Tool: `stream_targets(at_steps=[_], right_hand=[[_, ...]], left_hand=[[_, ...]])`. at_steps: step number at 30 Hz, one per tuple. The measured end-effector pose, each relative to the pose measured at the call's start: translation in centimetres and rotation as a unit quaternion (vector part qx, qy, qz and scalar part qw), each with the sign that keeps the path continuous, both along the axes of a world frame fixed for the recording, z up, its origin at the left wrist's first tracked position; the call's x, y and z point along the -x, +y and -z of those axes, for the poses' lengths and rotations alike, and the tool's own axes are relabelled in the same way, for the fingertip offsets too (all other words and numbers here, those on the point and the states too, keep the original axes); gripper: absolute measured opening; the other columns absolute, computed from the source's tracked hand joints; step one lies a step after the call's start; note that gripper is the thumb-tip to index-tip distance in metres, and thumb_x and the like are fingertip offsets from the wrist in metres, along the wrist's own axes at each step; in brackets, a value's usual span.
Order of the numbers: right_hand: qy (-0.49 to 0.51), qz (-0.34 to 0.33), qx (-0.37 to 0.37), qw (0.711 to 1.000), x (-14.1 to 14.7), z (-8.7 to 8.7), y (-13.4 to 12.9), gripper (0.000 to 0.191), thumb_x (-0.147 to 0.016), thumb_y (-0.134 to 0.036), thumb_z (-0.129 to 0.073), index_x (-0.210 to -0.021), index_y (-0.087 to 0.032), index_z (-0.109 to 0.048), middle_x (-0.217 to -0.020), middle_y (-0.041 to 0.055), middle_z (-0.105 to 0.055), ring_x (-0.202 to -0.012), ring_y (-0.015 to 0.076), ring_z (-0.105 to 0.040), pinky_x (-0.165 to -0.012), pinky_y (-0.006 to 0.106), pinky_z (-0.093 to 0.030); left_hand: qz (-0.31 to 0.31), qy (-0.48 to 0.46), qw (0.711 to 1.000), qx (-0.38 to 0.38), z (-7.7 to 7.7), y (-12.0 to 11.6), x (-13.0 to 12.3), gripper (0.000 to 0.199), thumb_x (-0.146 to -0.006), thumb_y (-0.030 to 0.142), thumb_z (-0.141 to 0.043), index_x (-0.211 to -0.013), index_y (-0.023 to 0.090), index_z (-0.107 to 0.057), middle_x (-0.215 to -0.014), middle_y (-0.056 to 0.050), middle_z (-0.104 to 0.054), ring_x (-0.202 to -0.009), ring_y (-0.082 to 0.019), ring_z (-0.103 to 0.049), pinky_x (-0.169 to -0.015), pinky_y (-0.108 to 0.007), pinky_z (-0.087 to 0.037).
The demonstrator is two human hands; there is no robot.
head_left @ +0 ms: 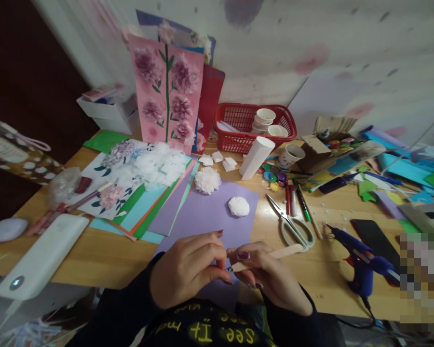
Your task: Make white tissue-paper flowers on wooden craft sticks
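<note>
A flat wooden craft stick (286,251) lies in the closed fingers of my right hand (271,274), its rounded end sticking out to the right. My left hand (193,267) is closed, its thumb and fingertips pinched close to the stick's other end. Something small and dark shows at that end, too small to name. Both hands are low over a sheet of purple paper (181,212). Beyond them on the purple sheet are a white ruffled paper flower (207,180) and a smooth white lump (238,206).
Scissors (291,226) and a blue glue gun (361,262) lie to the right, near a black phone (376,241). A red basket (235,143) holding paper cups stands behind. At left are white tissue pieces (159,164), coloured sheets (141,212) and a white power strip (43,255).
</note>
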State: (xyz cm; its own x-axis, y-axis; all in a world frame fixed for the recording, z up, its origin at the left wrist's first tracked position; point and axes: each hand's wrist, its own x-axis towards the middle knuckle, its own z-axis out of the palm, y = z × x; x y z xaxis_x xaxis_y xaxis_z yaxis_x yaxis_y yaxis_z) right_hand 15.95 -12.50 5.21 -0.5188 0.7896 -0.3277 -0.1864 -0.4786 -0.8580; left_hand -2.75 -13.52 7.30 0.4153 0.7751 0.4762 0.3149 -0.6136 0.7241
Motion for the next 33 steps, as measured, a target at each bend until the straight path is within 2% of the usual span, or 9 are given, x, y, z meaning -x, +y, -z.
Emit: stream_targets(at_steps=[5, 9, 12, 14, 17, 21, 24, 28, 33], right_hand=[[0.005, 0.010, 0.010, 1.000, -0.1, -0.1, 0.4, 0.025, -0.075, -0.028, -0.055, -0.053, -0.018, -0.054, -0.040, -0.0056, -0.039, -0.038, 0.0073, -0.028, -0.038, 0.022, -0.021], [0.007, 0.116, -0.059, 0.992, -0.9, 0.1, 1.1, 0.023, -0.077, -0.031, -0.055, -0.061, -0.018, -0.063, -0.042, -0.0062, -0.034, -0.041, 0.0087, -0.028, -0.041, 0.024, -0.029], [-0.024, 0.174, -0.133, 0.975, -1.6, -0.1, 1.2, 0.025, -0.082, -0.034, -0.055, -0.063, -0.020, -0.063, -0.042, -0.0063, -0.034, -0.040, 0.0098, -0.030, -0.049, 0.029, -0.042], [-0.038, 0.160, -0.181, 0.970, -1.8, -0.4, 1.0, 0.033, -0.086, -0.035, -0.051, -0.056, -0.021, -0.059, -0.042, -0.0055, -0.036, -0.042, 0.0114, -0.036, -0.068, 0.038, -0.050], [-0.050, 0.136, -0.238, 0.960, -1.6, -1.0, 0.6, 0.043, -0.089, -0.038, -0.047, -0.049, -0.023, -0.052, -0.045, -0.0034, -0.040, -0.049, 0.0144, -0.043, -0.093, 0.048, -0.042], [-0.059, 0.115, -0.281, 0.951, -1.2, -1.3, 0.3, 0.044, -0.092, -0.037, -0.045, -0.051, -0.022, -0.052, -0.049, -0.0029, -0.046, -0.052, 0.0141, -0.046, -0.096, 0.047, -0.037], [-0.074, 0.102, -0.328, 0.936, -1.1, -1.4, 0.0, 0.045, -0.094, -0.037, -0.042, -0.053, -0.021, -0.053, -0.051, -0.0030, -0.047, -0.053, 0.0135, -0.047, -0.094, 0.044, -0.036], [-0.144, 0.111, -0.394, 0.901, -0.8, -1.9, -0.6, 0.041, -0.095, -0.030, -0.038, -0.059, -0.021, -0.053, -0.056, -0.0034, -0.047, -0.058, 0.0134, -0.049, -0.097, 0.044, -0.030], [-0.252, 0.110, -0.529, 0.803, -0.3, -3.1, -0.8, 0.028, -0.089, -0.016, -0.038, -0.065, -0.021, -0.051, -0.060, -0.0046, -0.048, -0.058, 0.0115, -0.051, -0.096, 0.043, -0.026]], left_hand=[[-0.007, -0.023, 1.000, 0.008, 0.2, -0.2, -0.3, 0.024, -0.092, 0.033, -0.049, -0.075, 0.017, -0.055, -0.068, -0.001, -0.060, -0.067, -0.011, -0.059, -0.091, -0.033, -0.053], [-0.019, -0.078, 0.996, 0.034, 0.2, -0.4, 0.4, 0.019, -0.089, 0.029, -0.056, -0.076, 0.016, -0.056, -0.070, -0.002, -0.063, -0.069, -0.012, -0.063, -0.092, -0.036, -0.053], [-0.080, -0.137, 0.986, 0.043, 0.2, -0.4, 0.7, 0.012, -0.082, 0.023, -0.067, -0.074, 0.017, -0.060, -0.071, -0.001, -0.068, -0.069, -0.012, -0.067, -0.090, -0.036, -0.055], [-0.129, -0.188, 0.972, 0.053, 0.3, -0.3, 0.4, 0.011, -0.077, 0.020, -0.072, -0.071, 0.018, -0.063, -0.068, 0.001, -0.070, -0.065, -0.013, -0.069, -0.084, -0.036, -0.059], [-0.184, -0.249, 0.947, 0.088, 0.3, -0.1, -0.5, 0.016, -0.071, 0.027, -0.077, -0.067, 0.020, -0.063, -0.062, 0.003, -0.071, -0.058, -0.014, -0.070, -0.079, -0.037, -0.062], [-0.201, -0.269, 0.926, 0.172, 0.3, 0.0, -1.1, 0.021, -0.071, 0.029, -0.077, -0.088, 0.021, -0.067, -0.064, 0.002, -0.073, -0.065, -0.018, -0.073, -0.072, -0.032, -0.063], [-0.149, -0.200, 0.945, 0.214, 0.0, -0.1, -1.2, 0.015, -0.082, 0.023, -0.067, -0.097, 0.021, -0.071, -0.073, 0.000, -0.076, -0.070, -0.015, -0.073, -0.070, -0.026, -0.061], [-0.100, -0.153, 0.959, 0.218, -0.9, -0.2, -1.6, 0.014, -0.086, 0.023, -0.060, -0.086, 0.021, -0.074, -0.073, 0.000, -0.076, -0.071, -0.015, -0.073, -0.071, -0.024, -0.059], [-0.117, -0.148, 0.964, 0.188, -1.3, -0.2, -2.2, 0.013, -0.082, 0.018, -0.063, -0.077, 0.021, -0.074, -0.074, 0.001, -0.076, -0.080, -0.016, -0.073, -0.074, -0.021, -0.057]])
